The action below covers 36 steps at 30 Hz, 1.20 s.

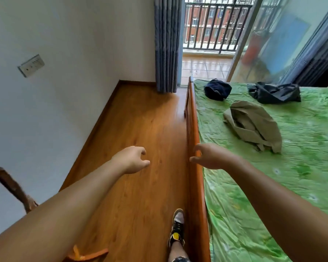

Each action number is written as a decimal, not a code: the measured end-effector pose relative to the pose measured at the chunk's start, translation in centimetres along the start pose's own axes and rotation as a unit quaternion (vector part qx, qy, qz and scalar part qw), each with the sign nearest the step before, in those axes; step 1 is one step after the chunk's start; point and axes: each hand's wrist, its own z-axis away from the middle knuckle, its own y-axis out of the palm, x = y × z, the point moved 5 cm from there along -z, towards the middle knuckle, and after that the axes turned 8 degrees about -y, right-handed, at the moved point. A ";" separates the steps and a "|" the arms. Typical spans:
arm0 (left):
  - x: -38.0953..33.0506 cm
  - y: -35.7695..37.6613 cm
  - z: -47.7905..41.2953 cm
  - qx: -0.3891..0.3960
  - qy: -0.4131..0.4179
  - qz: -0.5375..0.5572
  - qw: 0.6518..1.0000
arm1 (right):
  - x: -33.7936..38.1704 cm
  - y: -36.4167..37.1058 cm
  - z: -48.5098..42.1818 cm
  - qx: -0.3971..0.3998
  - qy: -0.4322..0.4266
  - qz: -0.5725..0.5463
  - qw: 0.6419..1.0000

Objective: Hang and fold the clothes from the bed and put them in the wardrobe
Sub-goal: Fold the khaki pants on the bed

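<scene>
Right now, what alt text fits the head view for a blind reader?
The left hand and right hand reach forward, empty, beside a bed. On its green sheet lie a beige garment, nearest, and a navy garment and a black garment farther off.

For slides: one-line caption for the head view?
Empty left hand and right hand by the bed; khaki garment, navy garment, black garment lie crumpled on it.

A blue curtain [167, 44] hangs beside the balcony railing [216, 25], above the wooden floor [140, 129].
</scene>
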 end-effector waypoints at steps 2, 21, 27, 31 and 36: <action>-2.9 -1.2 -3.7 -0.006 0.012 -0.016 1.000 | -2.8 -1.7 -2.5 -0.018 0.015 -0.012 1.000; -29.2 -7.0 -36.1 0.044 0.166 -0.139 0.975 | -27.6 -12.7 -15.3 -0.027 0.211 -0.114 0.970; -36.6 -6.9 -46.8 0.086 0.286 -0.214 0.930 | -33.0 -14.4 -19.1 -0.037 0.315 -0.144 0.938; -40.3 -7.0 -52.7 0.121 0.338 -0.242 0.902 | -34.4 -14.7 -21.2 -0.040 0.392 -0.191 0.899; -44.4 -6.1 -58.1 0.156 0.382 -0.277 0.868 | -35.5 -14.2 -22.3 -0.027 0.451 -0.226 0.863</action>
